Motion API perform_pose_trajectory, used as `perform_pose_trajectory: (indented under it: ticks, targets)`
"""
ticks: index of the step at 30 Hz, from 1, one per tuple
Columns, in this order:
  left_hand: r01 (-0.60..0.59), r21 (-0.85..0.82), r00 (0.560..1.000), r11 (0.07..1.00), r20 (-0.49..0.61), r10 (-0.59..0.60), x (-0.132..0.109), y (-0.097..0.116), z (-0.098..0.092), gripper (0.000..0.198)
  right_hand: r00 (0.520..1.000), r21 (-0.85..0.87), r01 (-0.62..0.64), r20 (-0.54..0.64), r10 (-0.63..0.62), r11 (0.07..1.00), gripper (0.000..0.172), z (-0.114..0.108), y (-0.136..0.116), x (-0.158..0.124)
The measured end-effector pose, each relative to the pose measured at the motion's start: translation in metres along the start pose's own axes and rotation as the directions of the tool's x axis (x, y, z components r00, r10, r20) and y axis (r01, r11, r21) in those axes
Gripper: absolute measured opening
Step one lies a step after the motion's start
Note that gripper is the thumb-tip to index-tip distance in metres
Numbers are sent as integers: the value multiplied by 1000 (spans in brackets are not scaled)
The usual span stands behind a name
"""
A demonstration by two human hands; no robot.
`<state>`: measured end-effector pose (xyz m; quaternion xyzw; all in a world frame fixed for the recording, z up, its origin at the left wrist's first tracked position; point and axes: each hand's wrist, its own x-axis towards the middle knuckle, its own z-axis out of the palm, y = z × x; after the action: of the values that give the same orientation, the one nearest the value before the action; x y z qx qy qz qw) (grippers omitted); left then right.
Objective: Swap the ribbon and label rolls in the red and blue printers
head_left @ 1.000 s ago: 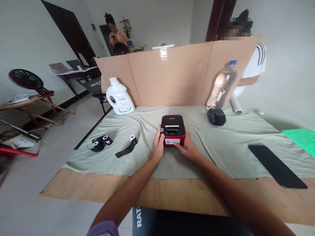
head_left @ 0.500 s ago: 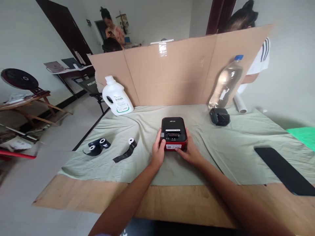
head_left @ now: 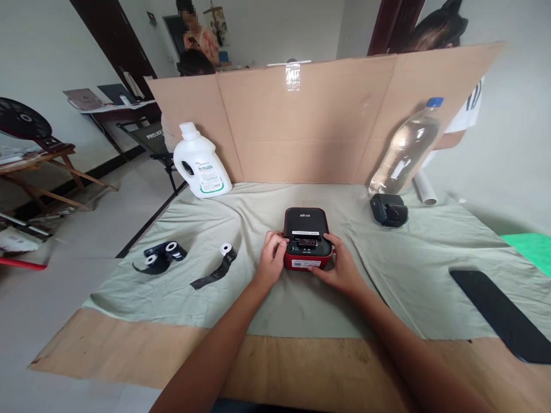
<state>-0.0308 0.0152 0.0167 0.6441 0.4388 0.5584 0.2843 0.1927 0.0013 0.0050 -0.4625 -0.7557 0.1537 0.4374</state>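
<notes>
A black label printer (head_left: 306, 221) with a red lower body sits on the cloth in front of me, its slot and a white sticker facing me. My left hand (head_left: 272, 255) is closed at the printer's left edge, with curled fingers and the thumb against its upper side. On the opposite side, my right hand (head_left: 338, 265) grips the printer, its thumb by the front sticker and fingers along the right edge. To the left lies a partly unrolled roll of black tape (head_left: 218, 272). Further left are more black rolls (head_left: 163, 256) with white cores.
A cardboard sheet (head_left: 301, 126) stands across the back. Before it are a white jug (head_left: 202, 163), a clear bottle (head_left: 404, 152) with a blue cap and a small black device (head_left: 388, 210). A dark phone-like slab (head_left: 501, 312) lies at right. Other people are beyond the cardboard.
My left hand's fingers have gone from lying along the printer's side to curling at its upper left edge. My right hand keeps its hold. The view has shifted slightly.
</notes>
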Motion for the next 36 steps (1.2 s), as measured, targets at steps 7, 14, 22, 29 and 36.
perform_pose_trajectory:
  ticks: [7,14,22,29,36]
  targets:
    - [-40,-9,998,999,-46,39,2,-4,4,33,1000,17,-14,-20,14,1000,86,4,1,-3]
    - [-54,-11,996,998,-71,53,2,-5,6,34,1000,17,-18,10,17,1000,90,3,1,-3]
    - [-152,47,986,987,-60,154,0,-11,2,36,999,-1,34,22,-34,999,96,5,2,-1]
    - [-263,151,958,953,-78,276,-6,-9,-4,34,992,-45,129,-7,-129,991,96,3,0,0]
    - [-230,87,970,969,-62,235,-7,-6,-5,29,994,-95,108,1,-109,990,99,2,-1,0]
